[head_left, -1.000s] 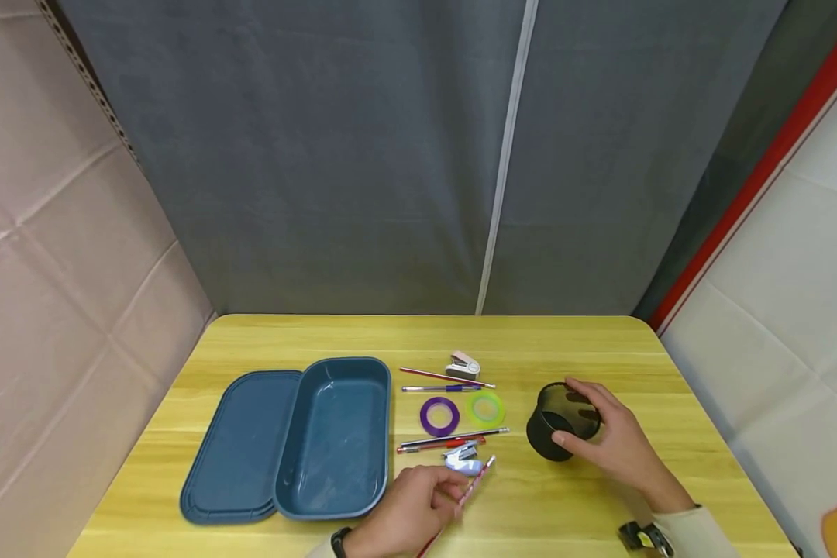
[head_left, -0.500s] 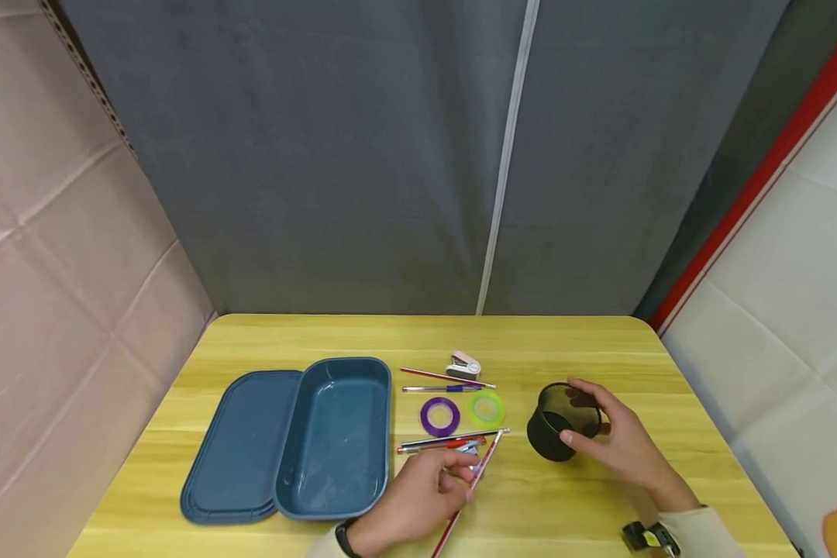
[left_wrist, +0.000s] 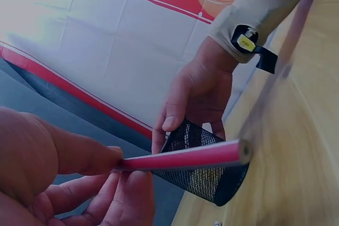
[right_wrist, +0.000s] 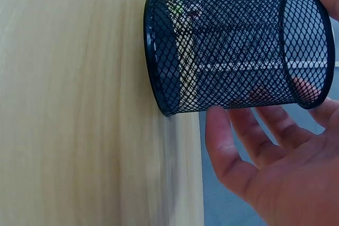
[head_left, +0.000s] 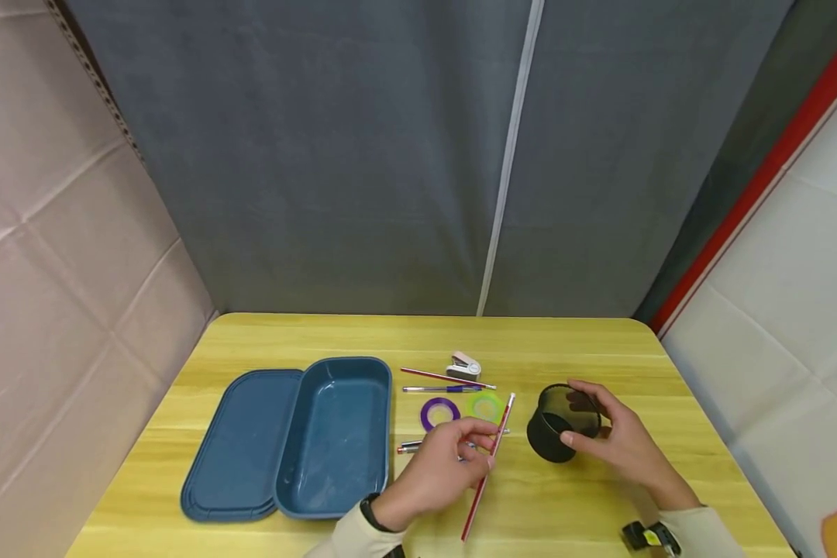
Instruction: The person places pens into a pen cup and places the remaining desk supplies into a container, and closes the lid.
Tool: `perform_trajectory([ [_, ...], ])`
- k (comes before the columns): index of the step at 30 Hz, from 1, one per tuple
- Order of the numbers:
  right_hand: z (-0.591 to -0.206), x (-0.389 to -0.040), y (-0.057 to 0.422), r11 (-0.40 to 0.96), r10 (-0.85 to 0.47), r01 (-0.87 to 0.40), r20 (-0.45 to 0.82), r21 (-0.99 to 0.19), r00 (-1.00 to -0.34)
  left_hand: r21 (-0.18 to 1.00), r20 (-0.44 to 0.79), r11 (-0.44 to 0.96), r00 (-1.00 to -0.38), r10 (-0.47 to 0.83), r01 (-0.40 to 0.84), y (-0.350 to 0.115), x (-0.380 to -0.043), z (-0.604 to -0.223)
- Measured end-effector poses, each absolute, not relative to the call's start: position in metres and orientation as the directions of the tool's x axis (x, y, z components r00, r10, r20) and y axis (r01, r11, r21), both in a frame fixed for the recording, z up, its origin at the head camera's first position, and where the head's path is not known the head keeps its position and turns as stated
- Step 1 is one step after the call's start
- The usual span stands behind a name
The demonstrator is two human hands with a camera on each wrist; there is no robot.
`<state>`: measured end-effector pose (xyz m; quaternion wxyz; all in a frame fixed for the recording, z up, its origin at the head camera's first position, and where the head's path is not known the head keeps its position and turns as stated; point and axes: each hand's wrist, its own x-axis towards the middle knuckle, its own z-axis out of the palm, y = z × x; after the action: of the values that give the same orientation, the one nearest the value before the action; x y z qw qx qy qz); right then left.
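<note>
left hand (head_left: 449, 465) here has a slim red-and-white pencil (head_left: 480, 492) pinched between thumb and fingertips, the other fingers loosely bent, and it's held aslant just left of the round black mesh cup (head_left: 554, 443), outside it. over on the cup's right, the right hand (head_left: 628, 446) has it by wall and rim, thumb on the near side, fingers beyond, parted about as wide as the cup itself. whether the cup's base sits flat on the yellow wood-grain table (head_left: 551, 511) is hard to tell. the danger, i'd say: that pencil leans so much it could snag the rim, and a slack pinch might let it slip or swivel. a knock against that light right-hand hold could tip the cup. further left of the cup, the purple tape ring (head_left: 426, 414) and lime-green tape ring (head_left: 486, 394) could get nudged if the left hand dips.
</note>
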<state>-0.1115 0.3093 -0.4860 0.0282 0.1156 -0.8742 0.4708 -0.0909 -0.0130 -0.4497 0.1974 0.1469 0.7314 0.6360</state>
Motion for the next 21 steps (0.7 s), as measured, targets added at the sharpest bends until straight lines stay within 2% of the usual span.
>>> perform_trajectory([
  [8,-0.485,-0.112,0.311,0.515,-0.167,-0.205,0.138,-0.832,-0.976,0.996,-0.081,0.063,-0.893,0.443,-0.060,0.000,-0.101,-0.444],
  [21,-0.487,-0.114,0.310,0.474,-0.172,-0.197,0.130,-0.858,-0.977,0.982,-0.011,-0.173,-0.940,0.342,-0.075,0.024,-0.119,-0.435],
])
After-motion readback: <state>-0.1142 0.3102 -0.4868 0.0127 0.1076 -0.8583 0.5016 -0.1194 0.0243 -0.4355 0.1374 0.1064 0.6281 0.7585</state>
